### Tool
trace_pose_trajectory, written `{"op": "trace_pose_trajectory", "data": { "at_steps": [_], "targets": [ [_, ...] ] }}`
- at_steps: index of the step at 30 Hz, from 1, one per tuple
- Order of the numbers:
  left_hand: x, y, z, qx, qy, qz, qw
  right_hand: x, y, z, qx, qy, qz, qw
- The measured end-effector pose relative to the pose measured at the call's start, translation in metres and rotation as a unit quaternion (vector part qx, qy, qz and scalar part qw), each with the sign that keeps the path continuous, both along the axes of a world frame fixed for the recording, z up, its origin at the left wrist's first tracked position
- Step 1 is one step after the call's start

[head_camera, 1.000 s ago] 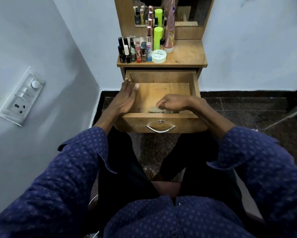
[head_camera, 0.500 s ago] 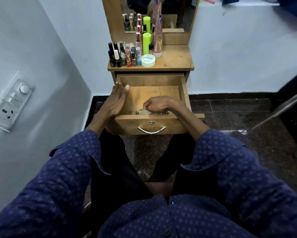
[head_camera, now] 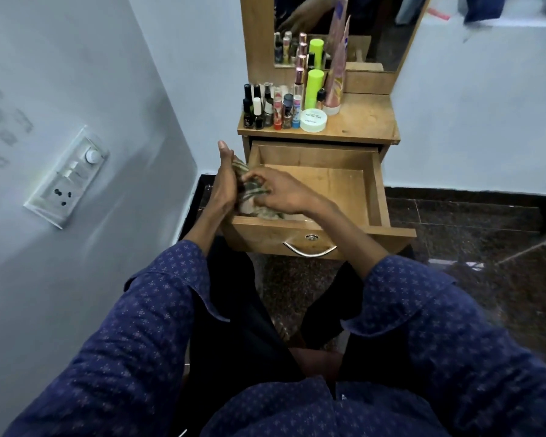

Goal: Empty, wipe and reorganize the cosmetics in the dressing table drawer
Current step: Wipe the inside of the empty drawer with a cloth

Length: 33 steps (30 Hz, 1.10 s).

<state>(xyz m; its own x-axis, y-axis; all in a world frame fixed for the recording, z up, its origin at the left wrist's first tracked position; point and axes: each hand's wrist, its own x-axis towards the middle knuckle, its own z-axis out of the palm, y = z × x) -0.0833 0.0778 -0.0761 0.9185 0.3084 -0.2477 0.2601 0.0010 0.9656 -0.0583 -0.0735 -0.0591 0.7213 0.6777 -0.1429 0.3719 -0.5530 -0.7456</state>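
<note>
We note the cloth (head_camera: 249,187) lifted from the drawer (head_camera: 344,184) floor — right hand (head_camera: 281,193) pinching it against the straight-fingered left hand (head_camera: 226,181), seemingly folding; wiping looks finished.

Drawer (head_camera: 372,190): matt, smooth light wood.
Handle (head_camera: 309,251): shiny curved metal.
Cloth (head_camera: 249,187): soft, crumpled fabric in my fingers.
Desk (head_camera: 369,124): matt wood.
Jar (head_camera: 313,120): glossy pale plastic.
Floor (head_camera: 473,228): polished speckled stone.
</note>
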Motion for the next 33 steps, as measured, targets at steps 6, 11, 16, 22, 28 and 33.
{"op": "trace_pose_trajectory", "data": {
  "at_steps": [6,11,16,22,28,33],
  "targets": [
    [-0.001,0.005,-0.002,-0.006,-0.010,0.028,1.000,-0.005,0.041,-0.025,-0.013,-0.117,-0.032,0.993],
    [0.002,0.001,0.005,-0.006,-0.033,0.034,0.999,0.048,0.043,-0.025,0.022,-0.114,-0.126,0.985],
    [0.002,-0.005,0.010,0.024,-0.067,-0.021,0.997,0.076,0.051,-0.027,-0.026,-0.167,-0.149,0.974],
    [0.004,0.007,-0.003,0.068,-0.003,-0.045,0.997,-0.013,0.036,-0.024,-0.036,-0.080,-0.061,0.994],
    [0.035,0.027,-0.062,0.145,-0.010,-0.045,0.988,0.044,0.051,-0.032,0.028,-0.132,-0.178,0.975],
    [0.013,0.009,-0.017,0.190,-0.004,-0.065,0.980,0.089,0.070,-0.057,0.186,0.175,-0.443,0.860]
  ]
}}
